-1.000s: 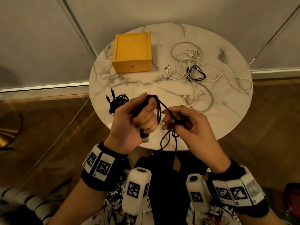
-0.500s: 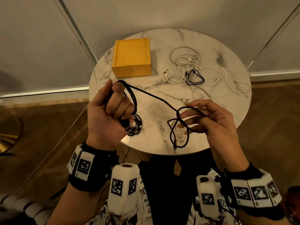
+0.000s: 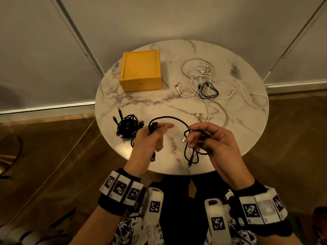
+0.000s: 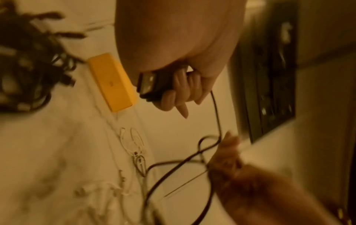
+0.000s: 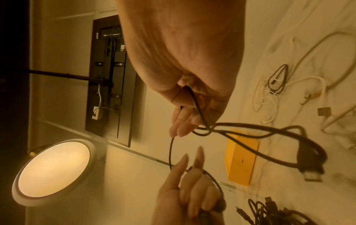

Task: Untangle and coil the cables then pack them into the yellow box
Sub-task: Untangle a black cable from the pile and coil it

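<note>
Both hands hold one black cable (image 3: 174,118) above the near edge of the round marble table (image 3: 141,105). My left hand (image 3: 152,137) grips the end with the USB plug (image 4: 146,83), wound round its fingers. My right hand (image 3: 201,138) holds loose loops of the same cable (image 5: 250,130), whose other plug (image 3: 189,163) dangles below. A coiled bundle of black cables (image 3: 127,126) lies on the table left of my left hand. The yellow box (image 3: 140,69) stands shut at the back left. Tangled white cables (image 3: 200,75) and a small black loop (image 3: 208,90) lie at the back right.
The table's near edge sits just under both hands, with wooden floor around it. Walls rise behind the table. A round lit lamp (image 5: 53,169) and a dark wall panel (image 5: 111,73) appear in the right wrist view.
The hands pulled apart and stretched the black cable between them, then came lower and closer together. The cable now arcs slack between them.
</note>
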Tool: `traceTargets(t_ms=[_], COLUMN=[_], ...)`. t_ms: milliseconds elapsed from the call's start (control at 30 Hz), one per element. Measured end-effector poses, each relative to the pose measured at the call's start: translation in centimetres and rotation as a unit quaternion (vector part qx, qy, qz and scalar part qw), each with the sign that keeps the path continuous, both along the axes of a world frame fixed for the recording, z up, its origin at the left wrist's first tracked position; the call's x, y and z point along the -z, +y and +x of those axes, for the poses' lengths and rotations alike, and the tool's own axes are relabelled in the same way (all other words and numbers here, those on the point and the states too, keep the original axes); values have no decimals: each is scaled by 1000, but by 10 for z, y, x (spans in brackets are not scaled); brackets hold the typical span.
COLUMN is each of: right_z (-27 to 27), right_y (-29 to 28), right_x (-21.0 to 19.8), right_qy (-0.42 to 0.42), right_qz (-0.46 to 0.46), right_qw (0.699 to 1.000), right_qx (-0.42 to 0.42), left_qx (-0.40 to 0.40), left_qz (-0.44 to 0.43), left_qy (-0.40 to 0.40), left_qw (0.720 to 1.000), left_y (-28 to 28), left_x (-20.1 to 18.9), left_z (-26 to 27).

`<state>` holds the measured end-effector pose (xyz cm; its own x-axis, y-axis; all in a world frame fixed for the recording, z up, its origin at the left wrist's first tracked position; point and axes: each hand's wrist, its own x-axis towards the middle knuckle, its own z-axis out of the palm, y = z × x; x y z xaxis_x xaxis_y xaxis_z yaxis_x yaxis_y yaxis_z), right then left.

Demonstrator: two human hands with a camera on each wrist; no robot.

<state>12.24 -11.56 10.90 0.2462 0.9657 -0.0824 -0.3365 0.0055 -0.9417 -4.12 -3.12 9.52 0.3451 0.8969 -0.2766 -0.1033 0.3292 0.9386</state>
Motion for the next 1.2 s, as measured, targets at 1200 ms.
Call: traceTargets(t_ms=[1200], right_z=[10], right_y=[-19], right_x=[17], right_qy=[61], right_qz=[-160], right_qw=[979], right_qx=[-109], left_qx=[-67], left_qz=[36], left_qy=[-61], left_qw=[995], left_y=[35], left_x=[-17], left_z=[-29])
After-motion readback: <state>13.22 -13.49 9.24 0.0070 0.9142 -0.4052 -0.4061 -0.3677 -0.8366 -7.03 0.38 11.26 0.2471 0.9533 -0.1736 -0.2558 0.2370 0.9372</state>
